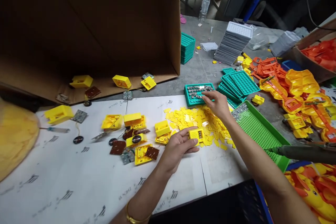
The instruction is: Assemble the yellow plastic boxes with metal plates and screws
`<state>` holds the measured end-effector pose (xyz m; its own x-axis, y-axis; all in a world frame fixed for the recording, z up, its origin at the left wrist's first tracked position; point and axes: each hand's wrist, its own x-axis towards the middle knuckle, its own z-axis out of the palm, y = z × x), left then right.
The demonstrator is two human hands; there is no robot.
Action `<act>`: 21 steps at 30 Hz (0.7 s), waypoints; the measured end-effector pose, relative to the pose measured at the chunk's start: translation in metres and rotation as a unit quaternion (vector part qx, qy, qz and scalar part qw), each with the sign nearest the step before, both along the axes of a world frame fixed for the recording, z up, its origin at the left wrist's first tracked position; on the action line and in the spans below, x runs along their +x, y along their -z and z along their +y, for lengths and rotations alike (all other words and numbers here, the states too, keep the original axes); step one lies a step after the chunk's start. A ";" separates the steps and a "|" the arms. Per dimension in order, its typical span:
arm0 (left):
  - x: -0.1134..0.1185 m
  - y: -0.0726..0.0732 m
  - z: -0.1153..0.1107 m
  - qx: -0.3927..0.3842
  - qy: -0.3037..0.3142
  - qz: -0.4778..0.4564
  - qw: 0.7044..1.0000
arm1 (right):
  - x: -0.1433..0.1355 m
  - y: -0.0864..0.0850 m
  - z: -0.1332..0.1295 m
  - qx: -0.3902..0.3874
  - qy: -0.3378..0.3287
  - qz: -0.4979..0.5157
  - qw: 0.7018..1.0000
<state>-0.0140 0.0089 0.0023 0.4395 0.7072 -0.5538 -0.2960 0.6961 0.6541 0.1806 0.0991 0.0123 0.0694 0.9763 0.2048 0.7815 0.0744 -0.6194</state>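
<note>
My left hand (181, 146) grips a small yellow plastic case (195, 136), with a grille of holes on its face and an open battery bay showing metal contacts. Ahead and to the right, my right hand (215, 103) reaches over a teal tray (187, 98) filled with rows of silver button cells (195, 88). Its thumb and forefinger are pinched together at the tray's near right part; whatever is between the tips is too small to make out. A spread of flat yellow plastic covers (183, 120) lies between the hands, just beyond the held case.
Left lie yellow cases (112, 121) with wired speakers and circuit boards, plus a screwdriver (56, 130). A cardboard box (157, 24) stands behind. On the right are a green basket (270, 129) holding small screws, an electric screwdriver (301, 153), teal trays (244, 82) and orange-yellow toy parts (301, 84).
</note>
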 end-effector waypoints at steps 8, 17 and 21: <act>0.000 -0.004 0.002 -0.004 -0.042 -0.023 0.999 | 0.002 -0.001 0.007 -0.029 0.005 -0.001 1.000; 0.003 -0.001 0.000 0.014 -0.045 -0.038 0.998 | -0.020 -0.019 -0.095 -0.008 -0.119 0.099 0.988; 0.004 -0.003 -0.001 0.023 -0.045 -0.023 0.998 | -0.025 -0.019 -0.102 0.005 -0.139 -0.004 0.990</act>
<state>-0.0103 0.0082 0.0051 0.3968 0.7690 -0.5012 -0.3866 0.6353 0.6686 0.1552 -0.0030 0.0312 -0.2030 0.9555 0.2142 0.7355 0.2932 -0.6107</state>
